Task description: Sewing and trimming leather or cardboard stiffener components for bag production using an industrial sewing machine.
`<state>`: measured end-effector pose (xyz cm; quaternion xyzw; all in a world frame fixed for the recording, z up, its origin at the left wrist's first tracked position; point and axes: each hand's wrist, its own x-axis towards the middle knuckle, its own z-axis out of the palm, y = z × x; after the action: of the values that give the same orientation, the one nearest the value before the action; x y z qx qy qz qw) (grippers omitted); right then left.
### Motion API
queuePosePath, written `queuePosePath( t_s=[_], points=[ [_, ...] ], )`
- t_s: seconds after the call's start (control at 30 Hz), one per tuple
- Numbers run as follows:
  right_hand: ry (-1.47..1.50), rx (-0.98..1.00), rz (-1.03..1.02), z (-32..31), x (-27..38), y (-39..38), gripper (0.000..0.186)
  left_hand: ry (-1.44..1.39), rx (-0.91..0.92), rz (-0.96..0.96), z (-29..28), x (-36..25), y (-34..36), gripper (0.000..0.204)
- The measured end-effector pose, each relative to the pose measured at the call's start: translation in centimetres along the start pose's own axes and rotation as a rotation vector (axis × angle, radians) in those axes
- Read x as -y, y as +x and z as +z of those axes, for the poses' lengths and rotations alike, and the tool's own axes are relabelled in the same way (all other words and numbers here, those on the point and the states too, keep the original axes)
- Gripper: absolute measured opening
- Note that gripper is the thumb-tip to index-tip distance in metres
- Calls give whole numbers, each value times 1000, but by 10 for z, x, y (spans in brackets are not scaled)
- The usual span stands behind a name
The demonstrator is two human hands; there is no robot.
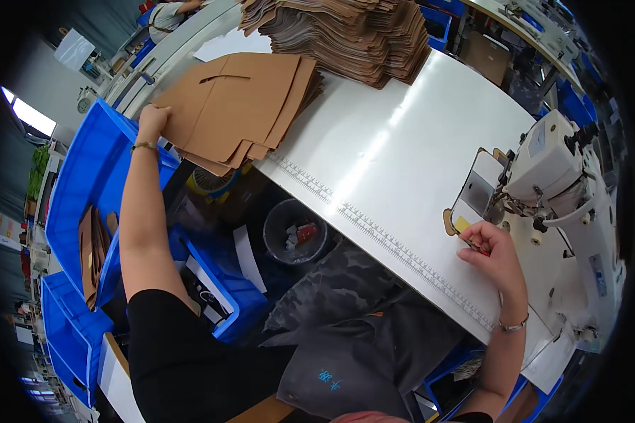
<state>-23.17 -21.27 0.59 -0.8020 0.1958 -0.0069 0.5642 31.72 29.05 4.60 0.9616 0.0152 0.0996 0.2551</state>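
Observation:
My left hand (152, 123) grips the near left corner of brown flat cut pieces (236, 106), piled with slightly fanned edges and a slot cut in the top one, at the table's left end. My right hand (490, 254) is at the right, fingers curled on a small red-handled tool (481, 248), mostly hidden, just in front of the sewing machine (547, 162). A yellow patch (463, 223) shows on the machine's plate beside my fingers.
A tall stack of brown pieces (331, 35) stands on the white table (374, 162) at the back. Blue bins (74, 190) line the left, one holding brown pieces. Below the ruled front edge are a bucket (293, 236) and dark fabric. Another person (166, 17) works at the upper left.

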Motion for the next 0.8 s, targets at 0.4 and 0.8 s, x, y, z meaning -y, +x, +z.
queuePosePath(
  t_s=[0.4, 0.8],
  points=[
    [-126, -33, -86, 5, -2, 0, 24, 357, -8, 444, 82, -122, -120, 99],
    [-176, -16, -123, 3, -6, -2, 27, 134, -664, 1314, 50, -330, -130, 16]
  ],
)
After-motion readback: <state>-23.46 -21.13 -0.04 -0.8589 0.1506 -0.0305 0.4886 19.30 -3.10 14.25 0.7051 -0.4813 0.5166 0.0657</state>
